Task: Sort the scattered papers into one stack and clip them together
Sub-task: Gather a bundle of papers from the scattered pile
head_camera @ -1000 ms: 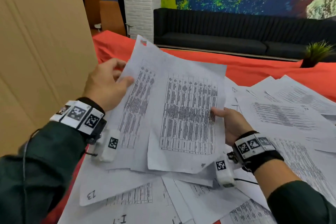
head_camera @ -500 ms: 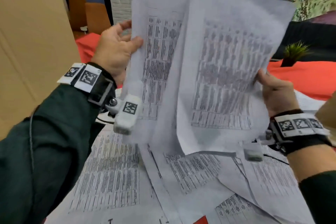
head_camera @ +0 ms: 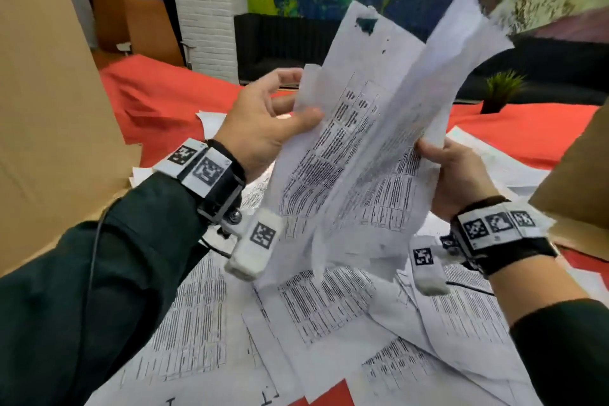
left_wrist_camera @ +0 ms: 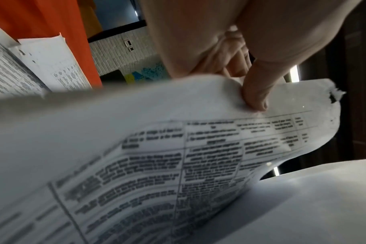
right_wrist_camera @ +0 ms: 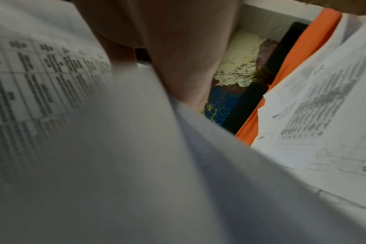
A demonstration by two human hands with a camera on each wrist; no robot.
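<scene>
I hold a bundle of printed sheets up in the air above the table, bowed into a fold down its middle. My left hand pinches its left edge, thumb on the printed face and fingers behind. My right hand grips the right edge, thumb on front; the right wrist view is mostly filled by the paper. Many more printed sheets lie scattered and overlapping on the red tablecloth below. No clip is in view.
A large cardboard panel stands close at the left, and another cardboard piece juts in at the right. A small potted plant sits at the table's far right edge. A dark sofa lies beyond.
Both hands lifted the bundle off the table and raised it upright. Since half a second ago the sheets have tilted right and bowed inward as the hands came closer together.
</scene>
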